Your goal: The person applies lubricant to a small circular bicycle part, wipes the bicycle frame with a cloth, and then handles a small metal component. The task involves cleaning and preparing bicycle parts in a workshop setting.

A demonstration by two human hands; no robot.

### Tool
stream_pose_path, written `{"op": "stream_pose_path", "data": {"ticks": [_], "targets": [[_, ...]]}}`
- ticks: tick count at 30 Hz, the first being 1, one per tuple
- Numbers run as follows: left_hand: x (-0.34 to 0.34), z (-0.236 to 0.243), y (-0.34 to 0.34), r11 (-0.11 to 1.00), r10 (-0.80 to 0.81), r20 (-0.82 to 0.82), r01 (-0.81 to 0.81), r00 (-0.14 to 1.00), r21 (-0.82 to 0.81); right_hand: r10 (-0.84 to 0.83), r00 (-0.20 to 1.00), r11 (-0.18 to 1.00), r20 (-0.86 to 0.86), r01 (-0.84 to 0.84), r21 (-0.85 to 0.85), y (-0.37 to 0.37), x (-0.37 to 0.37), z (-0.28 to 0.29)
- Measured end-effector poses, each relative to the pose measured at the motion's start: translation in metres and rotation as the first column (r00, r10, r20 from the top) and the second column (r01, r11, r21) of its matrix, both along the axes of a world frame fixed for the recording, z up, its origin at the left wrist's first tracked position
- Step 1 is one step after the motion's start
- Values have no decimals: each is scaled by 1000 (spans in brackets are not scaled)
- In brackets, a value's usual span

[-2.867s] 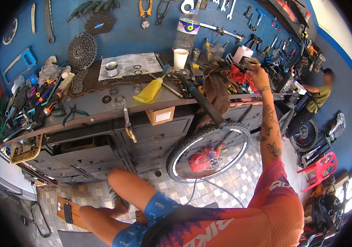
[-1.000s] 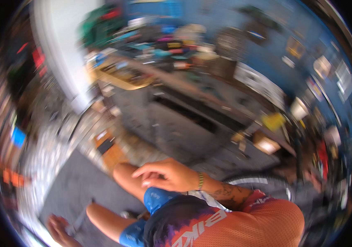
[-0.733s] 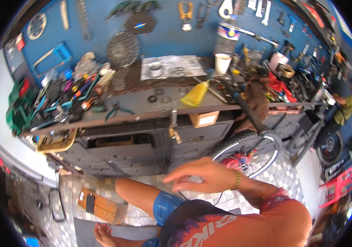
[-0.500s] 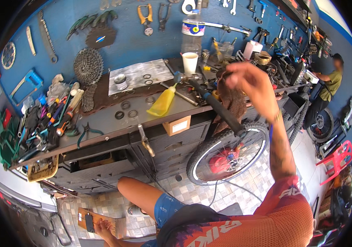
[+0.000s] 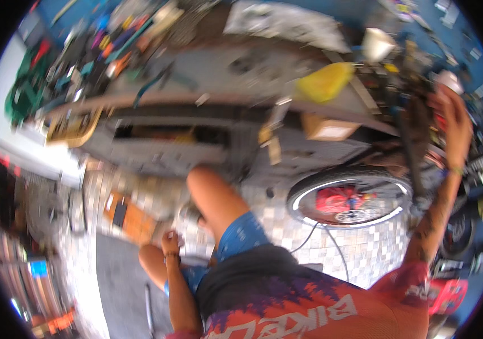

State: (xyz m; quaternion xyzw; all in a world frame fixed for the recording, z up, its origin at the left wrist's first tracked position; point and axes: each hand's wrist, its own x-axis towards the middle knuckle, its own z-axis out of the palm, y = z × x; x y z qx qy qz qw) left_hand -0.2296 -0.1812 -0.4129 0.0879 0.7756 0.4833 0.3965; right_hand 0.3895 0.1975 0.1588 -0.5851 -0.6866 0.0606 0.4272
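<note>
Close by, at the bottom, is the person's orange and purple shirt point(image 5: 309, 299), thin and dotted like net, above blue shorts point(image 5: 244, 237). The left hand point(image 5: 170, 243) is held low beside the knees, its fingers curled; I cannot tell if anything is in it. A flat dark mat point(image 5: 120, 271) lies on the floor to the left. Past it is a flat brown wood board point(image 5: 138, 221) with a thin black slab point(image 5: 120, 214) on top. Small square tiles point(image 5: 267, 226), pale and brown, make a strip of floor between the knees and the bench drawers point(image 5: 165, 155). On the right, a round wheel point(image 5: 343, 174) with a bumpy black tire takes up part of that room.

Farther off, the bench point(image 5: 213, 85) has a hard, gray top and a long brown front edge. A square-cornered cardboard box point(image 5: 329, 126) sticks out just under that edge. On top lie a soft-looking yellow bottle point(image 5: 326, 82) and, at left, a messy heap of tools point(image 5: 106, 56). The right hand point(image 5: 455, 130) reaches over the bench's right end, beside a fuzzy brown cloth point(image 5: 418, 121) and a red cloth point(image 5: 440, 120). Its fingers are long and blurry, so I cannot tell if they grip or touch anything. Farther back are crinkly paper point(image 5: 287, 22), a white cup point(image 5: 377, 45) and the blue wall point(image 5: 360, 14).
</note>
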Motion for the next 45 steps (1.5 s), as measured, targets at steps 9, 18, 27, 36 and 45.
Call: {"op": "stream_pose_path", "data": {"ticks": [9,18,27,36,45], "targets": [[33,42,-25,984,121,9,-119,993,-131,77,545,972,835,-228,59,46,202,-80],[7,-13,-6,991,-96,202,113,975,-74,67,826,989,559,18,-144,77,200,-39],[-18,-50,12,928,-344,128,357,930,-104,-185,925,942,331,71,327,56,148,-17],[2,-52,51,955,-169,368,244,914,-168,-584,768,618,-262,630,470,67,280,125],[13,-38,57,914,-270,332,349,904,-207,-539,794,599,-281,596,535,83,220,140]]}}
